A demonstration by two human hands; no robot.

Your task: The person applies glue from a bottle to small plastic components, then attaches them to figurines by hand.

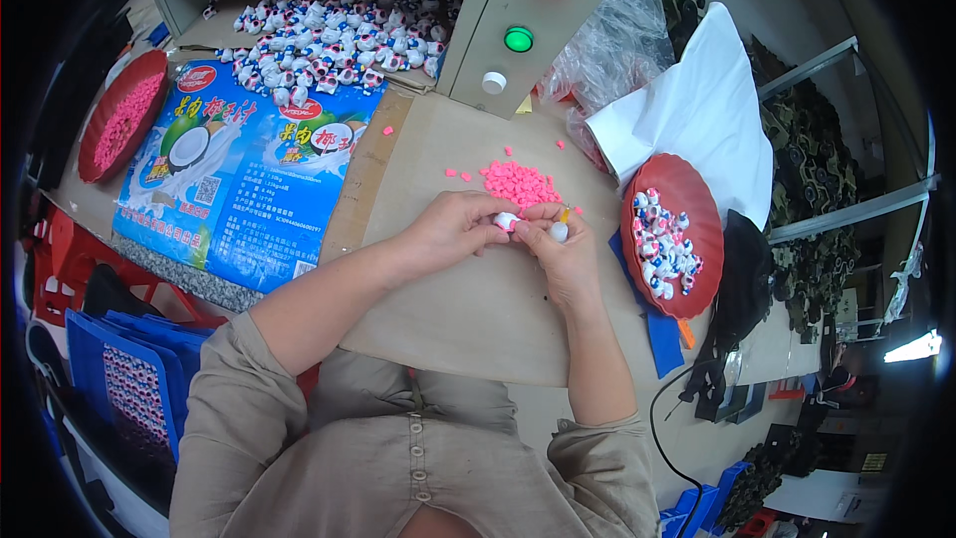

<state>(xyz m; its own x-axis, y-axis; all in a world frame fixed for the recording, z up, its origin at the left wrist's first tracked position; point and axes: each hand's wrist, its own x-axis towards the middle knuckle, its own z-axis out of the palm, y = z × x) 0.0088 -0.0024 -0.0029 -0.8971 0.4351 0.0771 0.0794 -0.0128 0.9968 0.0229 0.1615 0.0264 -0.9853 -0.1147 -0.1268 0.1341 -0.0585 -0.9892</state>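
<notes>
Over the brown board, my left hand [460,225] pinches a small white figurine [506,222] with a bit of pink on it. My right hand [570,261] meets it from the other side, thumb and forefinger closed at the figurine's pink spot. Tucked in that same hand is a small white bottle [559,232] with a yellow tip, perhaps glue. Just beyond both hands lies a heap of small pink pieces [520,182]. To the right, a red scalloped bowl [704,229] holds several white, blue and pink figurines [665,251].
A large pile of similar figurines [329,40] fills the opening of a grey machine with red and green buttons [518,39]. At left, a red bowl [147,70] of pink pieces stands beside a blue printed cardboard sheet [239,199]. Clear plastic [617,40] and white sheeting [697,110] lie behind the right bowl.
</notes>
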